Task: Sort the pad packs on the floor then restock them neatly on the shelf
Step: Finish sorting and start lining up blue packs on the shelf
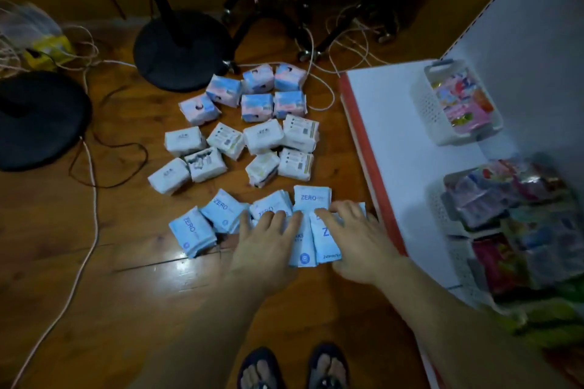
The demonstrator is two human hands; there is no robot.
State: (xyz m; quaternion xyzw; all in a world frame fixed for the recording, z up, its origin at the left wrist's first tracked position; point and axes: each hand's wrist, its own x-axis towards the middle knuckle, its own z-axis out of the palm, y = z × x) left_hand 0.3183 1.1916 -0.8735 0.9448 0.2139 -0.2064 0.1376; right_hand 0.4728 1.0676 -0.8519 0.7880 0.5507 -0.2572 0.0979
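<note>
A person's left hand (264, 241) and right hand (357, 240) press flat, fingers straight, on blue ZERO pad packs (305, 230) grouped on the wooden floor (94, 278) beside a white shelf (410, 151).

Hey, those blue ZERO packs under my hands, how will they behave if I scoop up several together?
The blue ZERO packs look soft and puffy, so probably light and squashy. Their glossy wrappers may slide against each other. The left hand and right hand should squeeze them from both sides.
</note>
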